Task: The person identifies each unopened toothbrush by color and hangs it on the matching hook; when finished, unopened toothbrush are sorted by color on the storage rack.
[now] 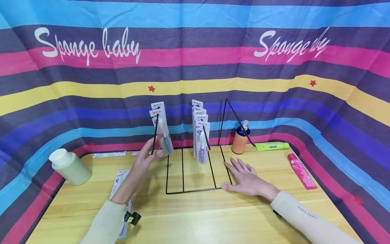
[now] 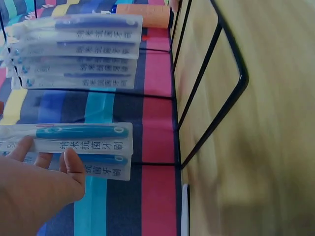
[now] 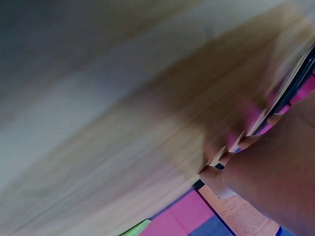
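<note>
A black wire rack (image 1: 198,190) stands on the table with packaged toothbrushes hanging from its rods. Blue toothbrush packs (image 1: 166,135) hang on the left rod; several purple toothbrush packs (image 1: 202,149) hang on the middle one. My left hand (image 1: 145,154) is at the left side of the blue packs. In the left wrist view its loosely bent fingers (image 2: 74,162) overlap the nearer packs, without wrapping round them. My right hand (image 1: 243,178) rests with fingers spread at the right edge of the rack's base. In the right wrist view the fingertips are partly hidden behind the hand.
Behind the right rod (image 1: 240,122) is an orange bottle (image 1: 239,140). A green tube (image 1: 272,146) and a pink tube (image 1: 302,171) lie on the right. On the left, a pale green bottle (image 1: 71,167) leans; a toothbrush pack (image 1: 122,174) lies partly under my left arm. Striped cloth (image 1: 195,73) surrounds the table.
</note>
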### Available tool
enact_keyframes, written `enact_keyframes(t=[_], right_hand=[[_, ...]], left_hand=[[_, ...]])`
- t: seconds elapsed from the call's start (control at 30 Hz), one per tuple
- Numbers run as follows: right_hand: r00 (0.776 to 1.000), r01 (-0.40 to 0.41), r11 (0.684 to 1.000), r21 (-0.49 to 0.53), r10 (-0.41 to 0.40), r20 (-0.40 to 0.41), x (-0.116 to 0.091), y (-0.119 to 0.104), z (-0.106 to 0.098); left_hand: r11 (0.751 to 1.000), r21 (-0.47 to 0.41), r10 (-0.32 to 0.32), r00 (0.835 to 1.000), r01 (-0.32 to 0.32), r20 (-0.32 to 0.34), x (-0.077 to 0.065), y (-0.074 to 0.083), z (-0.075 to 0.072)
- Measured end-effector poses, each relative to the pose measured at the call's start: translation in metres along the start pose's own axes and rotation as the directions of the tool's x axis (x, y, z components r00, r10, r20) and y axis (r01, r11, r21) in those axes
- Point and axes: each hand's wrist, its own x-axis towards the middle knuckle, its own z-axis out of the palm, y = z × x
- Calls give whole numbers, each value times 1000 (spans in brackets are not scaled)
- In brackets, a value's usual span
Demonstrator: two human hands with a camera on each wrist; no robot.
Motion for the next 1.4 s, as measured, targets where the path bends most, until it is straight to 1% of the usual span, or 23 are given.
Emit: enact_keyframes(t=[0.1, 0.2, 0.27, 0.33, 0.4, 0.47, 0.53, 0.7, 0.83, 0.97, 1.1, 1.2, 1.3, 1.37, 1.4], right_hand=[[1000, -2, 1000, -6, 2, 3, 0, 0, 1], [1000, -3, 1000, -10, 3, 1, 0, -1, 2], [1000, -3, 1000, -10, 3, 3, 0, -1, 2], [1000, -2, 1000, -8, 2, 5, -1, -1, 1], [1000, 0, 1000, -7, 0, 5, -1, -2, 1], [1000, 1, 1000, -8, -1, 3, -2, -3, 0], [1000, 1, 1000, -9, -1, 0, -2, -4, 0], [1000, -3, 1000, -10, 3, -1, -2, -4, -1], [1000, -6, 1000, -11, 6, 2, -3, -3, -1], [1000, -1, 1000, -9, 1, 5, -4, -3, -1], [1000, 4, 1000, -8, -4, 7, -4, -3, -3], [1000, 7, 1000, -10, -7, 4, -3, -3, -4], [1000, 6, 1000, -6, -6, 4, -2, -3, -5], [1000, 6, 1000, -4, -5, 6, -2, -4, -5], [1000, 5, 1000, -3, -5, 8, -1, -5, -5]], left_hand=[[1000, 14, 12, 1000, -12, -3, 8, -2, -4], [999, 0, 32, 999, -32, 6, 13, -5, -10], [999, -9, 34, 999, -34, 9, 15, -8, -14], [1000, -14, 28, 1000, -28, 4, 15, -10, -17], [1000, -2, 11, 1000, -11, -9, 11, -12, -19], [1000, 16, 8, 1000, -8, -16, 6, -13, -22], [999, 30, 23, 1000, -22, -14, -1, -13, -24], [995, 56, 88, 996, -88, -3, -22, -10, -27], [991, 82, 106, 994, -103, -39, -43, -7, -31], [990, 108, 100, 991, -90, -88, -62, -6, -39], [988, 143, 77, 989, -59, -129, -82, -8, -48], [992, 126, 42, 983, -20, -180, -98, -9, -54], [992, 120, -14, 966, 47, -259, -115, -13, -61], [981, 158, -61, 947, 116, -317, -127, -18, -67], [970, 184, -89, 936, 160, -341, -133, -20, -70]])
